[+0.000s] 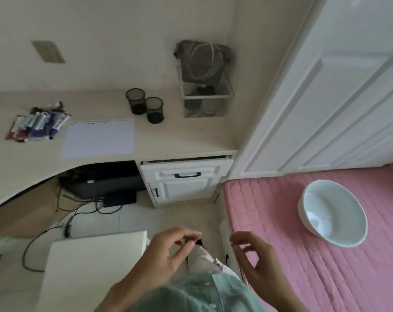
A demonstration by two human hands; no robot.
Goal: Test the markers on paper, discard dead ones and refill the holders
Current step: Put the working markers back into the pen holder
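While both hands hang low in front of the person's body, well clear of the work, the pale counter (168,136) carries everything for the task. Taking the sheet of paper (98,138) as landmark: it lies flat near the counter's front edge, its long side running left to right, with faint marks along its far edge. The pile of markers (37,124) lies just left of it, most of them with long axes slanting from near-left to far-right. Two black mesh holders (144,105) stand upright beyond its far right corner, side by side. The left hand (168,255) has its fingers curled loosely together; the right hand (256,255) has its fingers apart, holding nothing.
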